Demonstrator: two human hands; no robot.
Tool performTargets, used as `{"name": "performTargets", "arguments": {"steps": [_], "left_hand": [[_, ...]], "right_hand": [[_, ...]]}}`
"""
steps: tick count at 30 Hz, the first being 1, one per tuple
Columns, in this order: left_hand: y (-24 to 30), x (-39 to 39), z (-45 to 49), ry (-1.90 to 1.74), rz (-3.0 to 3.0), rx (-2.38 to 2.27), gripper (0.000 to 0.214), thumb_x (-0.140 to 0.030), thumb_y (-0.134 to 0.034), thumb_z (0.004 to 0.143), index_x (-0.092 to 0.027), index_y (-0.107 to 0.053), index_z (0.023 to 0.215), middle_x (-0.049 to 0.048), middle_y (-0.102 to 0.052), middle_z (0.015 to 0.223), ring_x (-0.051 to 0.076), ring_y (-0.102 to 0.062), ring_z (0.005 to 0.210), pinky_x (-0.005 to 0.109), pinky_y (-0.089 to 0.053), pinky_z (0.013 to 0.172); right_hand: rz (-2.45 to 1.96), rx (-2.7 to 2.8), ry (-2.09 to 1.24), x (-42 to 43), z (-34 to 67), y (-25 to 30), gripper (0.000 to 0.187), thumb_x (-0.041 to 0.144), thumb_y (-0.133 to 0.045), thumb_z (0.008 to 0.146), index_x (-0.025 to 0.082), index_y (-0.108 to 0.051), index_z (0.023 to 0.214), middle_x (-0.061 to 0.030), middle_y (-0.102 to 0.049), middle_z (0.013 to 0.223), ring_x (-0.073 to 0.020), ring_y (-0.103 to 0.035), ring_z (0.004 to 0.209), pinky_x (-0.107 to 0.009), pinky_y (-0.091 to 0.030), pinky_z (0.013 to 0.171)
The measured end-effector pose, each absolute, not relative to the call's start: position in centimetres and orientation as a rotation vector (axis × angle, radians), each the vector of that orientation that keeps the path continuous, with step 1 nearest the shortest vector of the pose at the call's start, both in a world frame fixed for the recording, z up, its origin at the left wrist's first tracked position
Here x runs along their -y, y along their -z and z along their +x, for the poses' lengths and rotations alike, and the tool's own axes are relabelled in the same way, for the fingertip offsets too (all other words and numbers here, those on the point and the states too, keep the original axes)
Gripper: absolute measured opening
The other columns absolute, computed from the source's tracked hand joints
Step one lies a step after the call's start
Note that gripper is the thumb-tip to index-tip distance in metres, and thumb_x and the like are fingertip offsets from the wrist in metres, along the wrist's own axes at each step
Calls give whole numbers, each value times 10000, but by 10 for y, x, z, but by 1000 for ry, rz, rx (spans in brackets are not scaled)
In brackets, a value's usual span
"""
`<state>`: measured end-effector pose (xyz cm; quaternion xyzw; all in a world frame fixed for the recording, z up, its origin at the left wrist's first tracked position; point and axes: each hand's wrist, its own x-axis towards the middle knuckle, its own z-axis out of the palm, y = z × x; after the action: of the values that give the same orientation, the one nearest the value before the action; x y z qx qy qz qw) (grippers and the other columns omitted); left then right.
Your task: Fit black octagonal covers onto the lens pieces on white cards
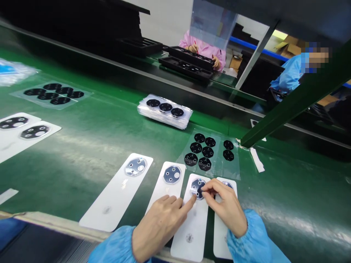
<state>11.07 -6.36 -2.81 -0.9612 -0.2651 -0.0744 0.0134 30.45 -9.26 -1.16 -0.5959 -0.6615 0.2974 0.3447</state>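
Note:
Several white phone-back panels lie side by side at the near edge of the green belt, each with a round camera-lens piece at its top. My left hand [160, 224] rests on the third panel [192, 226], its forefinger stretched out and pressing beside the lens piece [196, 186], the other fingers curled. My right hand [225, 204] pinches a small dark sticker-like part on that same lens piece with thumb and forefinger. It covers most of the fourth panel [221, 241]. A clear sheet [216, 160] carrying several black round lens stickers lies just beyond the panels.
A stack of clear sheets [164, 111] with black rounds sits mid-belt. Another sticker sheet [52, 93] and two more white panels [24, 133] lie at the left. A green post [287, 106] slants down at the right. Across the line, people in pink [204, 49] and blue [287, 75] work by black trays [186, 65].

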Motion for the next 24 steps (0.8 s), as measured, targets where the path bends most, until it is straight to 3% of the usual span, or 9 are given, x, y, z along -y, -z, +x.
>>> {"name": "performTargets", "arguments": {"steps": [8,15,24], "left_hand": [[28,65,111,207,-3012,829,467,-25,-531,765,-139,-453,1211,-31,-582,656,162,-558,538,298,-417,502],[25,64,111,185,-3028,809,464,-43,-546,770,-116,-438,1215,-22,-594,670,162,-565,550,299,-410,503],[33,65,111,216,-3017,831,473,-29,-525,760,-139,-434,1211,-29,-587,664,162,-568,554,302,-413,527]], "right_hand": [[-1523,1869,-607,96,299,20,151,85,-434,857,202,-529,871,-66,-522,996,-149,-569,804,-265,-492,692],[-1527,1983,-532,98,293,22,168,73,-404,860,200,-512,881,-74,-503,983,-186,-550,893,-310,-479,742],[-1637,1718,-706,85,296,18,130,170,-441,883,192,-512,775,-34,-478,893,-99,-480,605,-231,-428,528]]}}
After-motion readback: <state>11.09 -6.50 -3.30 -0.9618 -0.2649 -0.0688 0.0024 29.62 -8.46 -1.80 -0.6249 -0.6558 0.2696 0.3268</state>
